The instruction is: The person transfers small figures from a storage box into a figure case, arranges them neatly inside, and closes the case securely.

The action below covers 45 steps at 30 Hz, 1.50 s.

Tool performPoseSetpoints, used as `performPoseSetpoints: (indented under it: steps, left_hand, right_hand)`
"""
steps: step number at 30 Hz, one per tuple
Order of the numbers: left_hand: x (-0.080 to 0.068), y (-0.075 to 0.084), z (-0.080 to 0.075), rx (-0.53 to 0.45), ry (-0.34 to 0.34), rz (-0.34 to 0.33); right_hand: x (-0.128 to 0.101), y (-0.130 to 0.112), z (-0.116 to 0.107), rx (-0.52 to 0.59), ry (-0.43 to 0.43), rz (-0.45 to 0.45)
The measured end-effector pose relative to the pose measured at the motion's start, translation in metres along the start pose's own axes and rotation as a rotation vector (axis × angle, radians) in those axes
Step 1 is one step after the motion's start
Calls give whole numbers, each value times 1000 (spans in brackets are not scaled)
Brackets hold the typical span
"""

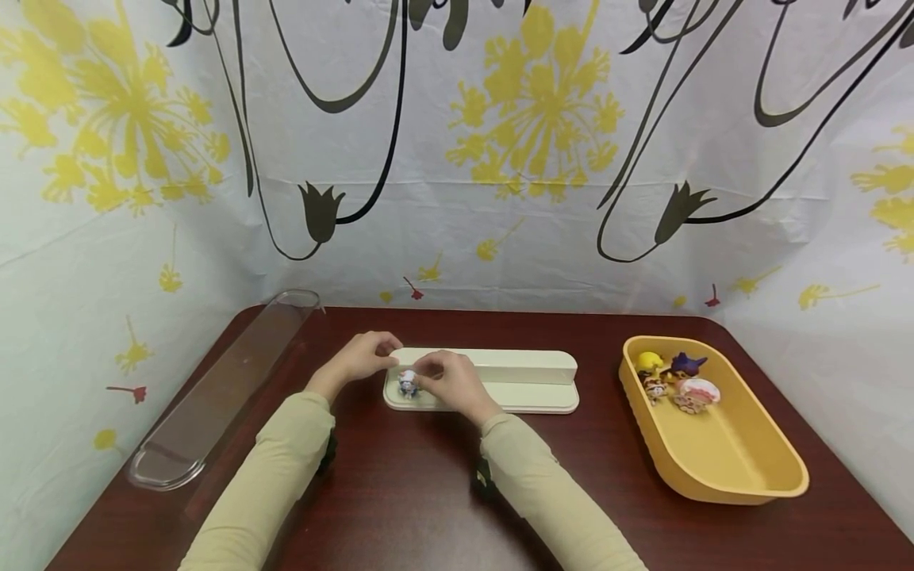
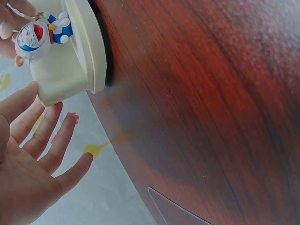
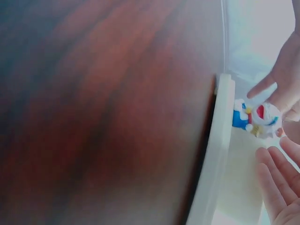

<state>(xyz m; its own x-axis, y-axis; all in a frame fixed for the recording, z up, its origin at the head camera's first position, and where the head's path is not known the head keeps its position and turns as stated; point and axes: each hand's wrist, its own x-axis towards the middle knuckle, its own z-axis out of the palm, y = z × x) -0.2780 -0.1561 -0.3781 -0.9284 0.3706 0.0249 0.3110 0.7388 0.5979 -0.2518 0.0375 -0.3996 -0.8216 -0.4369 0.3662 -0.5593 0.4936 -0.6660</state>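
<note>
A small blue-and-white cartoon cat figurine [image 2: 35, 37] with a red open mouth and a pale hat stands upright at the left end of a cream stepped display base [image 1: 524, 395]. My right hand [image 1: 457, 383] is at the figurine, thumb and forefinger pinching it at its side and back; the other fingers [image 3: 274, 176] stretch out beside it. Fingertips of my left hand [image 1: 357, 358] touch the base's left end, its fingers [image 2: 58, 145] spread and nearly straight in the left wrist view. The exact contact of the right fingertips is partly hidden behind the figurine.
On the right stands a yellow tray [image 1: 743, 468] with several small figurines [image 1: 685, 365] at its far end. A long clear plastic cover [image 1: 228, 388] lies along the table's left side. Patterned white cloth [image 1: 457, 238] hangs behind the dark wooden table [image 1: 400, 492].
</note>
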Motion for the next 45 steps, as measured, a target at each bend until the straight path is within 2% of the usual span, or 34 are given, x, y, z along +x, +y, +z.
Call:
performPoseSetpoints:
  steps: [6, 10, 21, 28, 35, 45]
  left_hand:
    - [1, 0, 0, 0, 3, -16]
    - [1, 1, 0, 9, 8, -15]
    - [-2, 4, 0, -5, 3, -27]
    - [-2, 4, 0, -6, -1, -28]
    - [-1, 1, 1, -6, 1, -6]
    - [1, -2, 2, -11, 3, 11]
  right_hand:
    - [0, -2, -21, -6, 31, -34]
    - [0, -2, -36, -2, 13, -38]
    - [-2, 6, -73, -122, -7, -36]
    - [-6, 10, -103, -207, -19, 27]
    - [-8, 14, -141, -234, -42, 104]
    - [-19, 22, -200, -296, 9, 141]
